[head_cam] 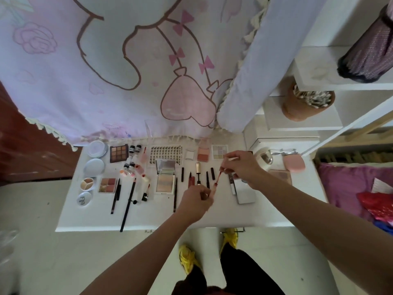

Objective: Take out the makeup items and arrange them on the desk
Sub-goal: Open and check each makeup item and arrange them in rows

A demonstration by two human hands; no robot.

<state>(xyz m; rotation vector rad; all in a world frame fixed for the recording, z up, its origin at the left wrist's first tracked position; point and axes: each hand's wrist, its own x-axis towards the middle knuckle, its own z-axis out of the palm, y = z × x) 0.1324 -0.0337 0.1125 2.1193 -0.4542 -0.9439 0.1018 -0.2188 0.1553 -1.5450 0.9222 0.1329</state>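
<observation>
Lip gloss tube: slim, pink-red, held just above the worktop, right of centre. Long axis runs approx 7-to-1 o'clock. The left hand has its fingers curled round the 7 o'clock end. The right hand pinches the 1 o'clock end w/ thumb + fingertips. So both hands are clamped on the same item, one per end. Can't tell if the cap is seated or coming off.

At 9 o'clock of the tube is a row of slim items lying 12-to-6: mascara and short dark sticks. At 3 o'clock, close by, lies a silver compact. A bare strip of worktop shows btwn the sticks and the compact, right under the tube.

Judgement: the set-down turns on swinging the axis from 7-1 to 12-6 to match the row, then lowering into that strip. The left hand is nearer the row.

Further out, at 9-10 o'clock: highlighter palette, lash tray, brown eyeshadow palette. Pink sponge sits at 2 o'clock.
</observation>
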